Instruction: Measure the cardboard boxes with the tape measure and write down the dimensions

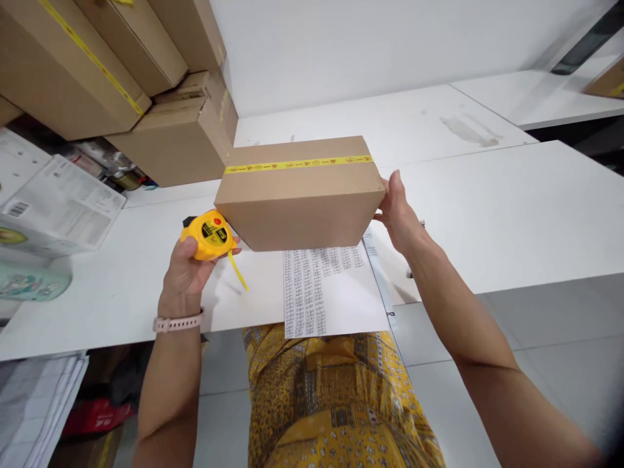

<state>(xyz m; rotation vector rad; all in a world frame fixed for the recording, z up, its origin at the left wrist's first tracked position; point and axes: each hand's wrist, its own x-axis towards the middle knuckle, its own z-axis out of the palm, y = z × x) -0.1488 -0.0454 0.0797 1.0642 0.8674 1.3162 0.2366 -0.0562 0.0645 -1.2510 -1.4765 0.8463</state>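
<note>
A yellow tape measure point(208, 235) with a black label is gripped in my left hand point(188, 270). A short length of its yellow blade hangs out over the white table. Right of it is a closed cardboard box point(302, 218), sealed along the top with printed yellow tape. My right hand point(397, 211) grips the box at its right end, thumb up and fingers partly hidden behind the corner. The tape measure is close by the box's left end. Under the box's near side lies a sheet of paper point(351, 299) with columns of handwriting, reaching past the table edge.
Stacked cardboard boxes point(170, 143) fill the back left against the wall. Further left are a white printed carton point(58, 205) and a pale green cylindrical container point(34, 281). The white table point(487, 221) stretches right, with a grey smear point(470, 132) toward the back.
</note>
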